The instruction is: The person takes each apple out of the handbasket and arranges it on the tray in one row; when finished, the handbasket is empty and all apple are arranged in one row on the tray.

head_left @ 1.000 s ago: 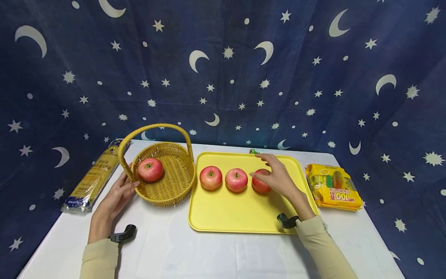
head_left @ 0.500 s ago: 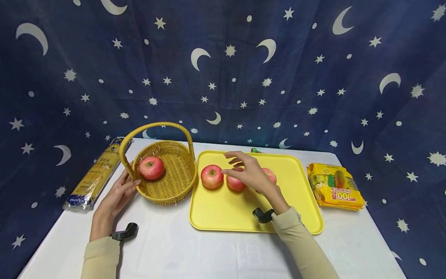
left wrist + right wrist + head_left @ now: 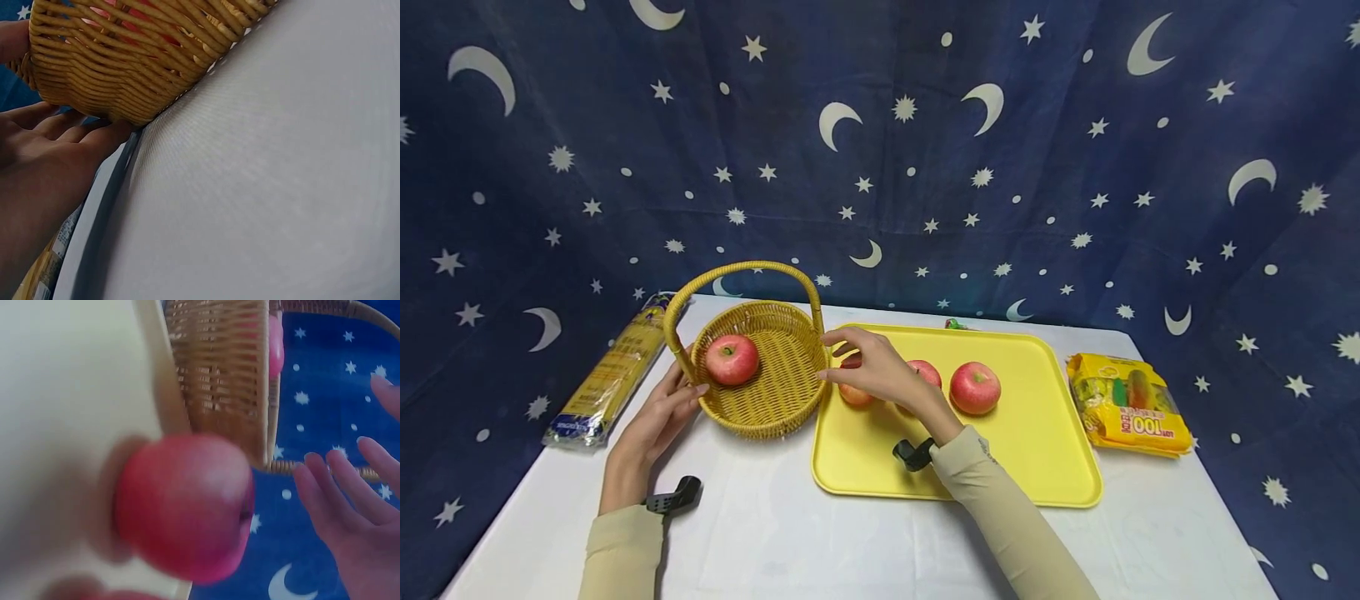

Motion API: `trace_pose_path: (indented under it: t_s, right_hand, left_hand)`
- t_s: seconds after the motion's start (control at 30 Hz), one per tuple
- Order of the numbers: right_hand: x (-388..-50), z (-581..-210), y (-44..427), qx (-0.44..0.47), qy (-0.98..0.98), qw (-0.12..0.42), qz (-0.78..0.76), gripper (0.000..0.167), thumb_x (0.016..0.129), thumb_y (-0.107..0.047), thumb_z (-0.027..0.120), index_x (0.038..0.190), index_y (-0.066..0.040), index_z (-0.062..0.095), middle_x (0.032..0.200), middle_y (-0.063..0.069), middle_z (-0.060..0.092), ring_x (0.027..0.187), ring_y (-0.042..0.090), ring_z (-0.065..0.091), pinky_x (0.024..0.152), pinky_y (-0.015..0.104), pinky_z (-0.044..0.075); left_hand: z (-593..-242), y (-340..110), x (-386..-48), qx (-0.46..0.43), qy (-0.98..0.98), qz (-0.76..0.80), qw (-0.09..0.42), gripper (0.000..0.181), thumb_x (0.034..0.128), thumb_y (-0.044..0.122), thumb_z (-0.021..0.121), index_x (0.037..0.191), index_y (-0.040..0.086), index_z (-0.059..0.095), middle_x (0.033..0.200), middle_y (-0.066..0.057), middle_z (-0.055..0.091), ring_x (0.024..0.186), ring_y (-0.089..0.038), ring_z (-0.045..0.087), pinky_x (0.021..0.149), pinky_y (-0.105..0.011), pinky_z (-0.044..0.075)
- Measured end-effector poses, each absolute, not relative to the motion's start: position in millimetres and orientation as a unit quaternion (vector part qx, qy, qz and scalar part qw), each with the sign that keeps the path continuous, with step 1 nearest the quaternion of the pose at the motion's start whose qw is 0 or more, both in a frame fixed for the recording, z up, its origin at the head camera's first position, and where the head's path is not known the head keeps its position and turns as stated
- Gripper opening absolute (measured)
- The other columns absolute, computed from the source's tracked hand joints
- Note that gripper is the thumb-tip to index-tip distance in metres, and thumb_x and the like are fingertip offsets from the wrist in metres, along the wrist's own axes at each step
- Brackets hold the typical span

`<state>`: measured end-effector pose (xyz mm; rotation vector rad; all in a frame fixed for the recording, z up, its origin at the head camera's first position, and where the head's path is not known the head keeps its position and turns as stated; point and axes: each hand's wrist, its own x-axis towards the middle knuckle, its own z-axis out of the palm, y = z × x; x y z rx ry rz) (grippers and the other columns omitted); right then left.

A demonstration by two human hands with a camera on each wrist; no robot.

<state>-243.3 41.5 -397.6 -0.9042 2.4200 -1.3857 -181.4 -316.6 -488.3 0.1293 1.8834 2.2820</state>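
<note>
My left hand (image 3: pixel 655 425) holds the wicker basket (image 3: pixel 767 427) at its left side, thumb at the rim; in the left wrist view the fingers lie against the woven wall (image 3: pixel 119 69). One red apple (image 3: pixel 732 360) lies inside the basket, on the left. The right hand (image 3: pixel 880 371), empty with fingers apart, hovers over the left part of the yellow tray (image 3: pixel 1000 467), fingertips by the basket's right rim. Beneath it, an apple (image 3: pixel 855 394) and a second (image 3: pixel 925 372) are partly hidden; a third apple (image 3: pixel 975 388) sits uncovered to their right.
A long clear-and-yellow packet (image 3: pixel 613 371) lies left of the basket. To the tray's right is a yellow candy bag (image 3: pixel 1126 406). A small green-and-red item (image 3: pixel 955 324) sits behind the tray's back edge. A dark blue star-and-moon cloth (image 3: pixel 895 150) hangs behind the table.
The right hand has moved left across the tray from the rightmost apple to beside the basket, still empty, uncovering that apple. The left hand stays at the basket. The view has shifted slightly.
</note>
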Motion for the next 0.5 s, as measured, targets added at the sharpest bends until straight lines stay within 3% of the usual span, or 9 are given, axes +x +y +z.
trace_pose_path:
  t_s: [0.27,0.5]
  right_hand:
    - [-254.4,-398.8,7.7,-0.336,0.831,0.136,-0.422,0.059,0.090,-0.027,0.080,0.141,-0.007,0.059,0.139,0.011,0.063,0.123,0.034,0.063,0.105,0.046,0.052]
    - [-265.1,-398.6,-19.5,-0.339,0.845,0.157,-0.382,0.063,0.089,-0.032,0.080,0.143,-0.010,0.058,0.142,0.008,0.063,0.127,0.026,0.061,0.103,0.030,0.053]
  left_hand:
    - [-488.8,-317.1,-182.5,0.031,0.642,0.760,0.095,0.087,0.1037,0.005,0.050,0.166,0.022,-0.007,0.173,-0.014,-0.013,0.159,-0.031,0.001,0.111,-0.014,0.038]
    - [-490.2,-318.3,-183.2,0.031,0.643,0.759,0.094,0.086,0.1036,0.004,0.049,0.166,0.021,-0.007,0.173,-0.015,-0.012,0.159,-0.027,0.006,0.108,-0.012,0.040]
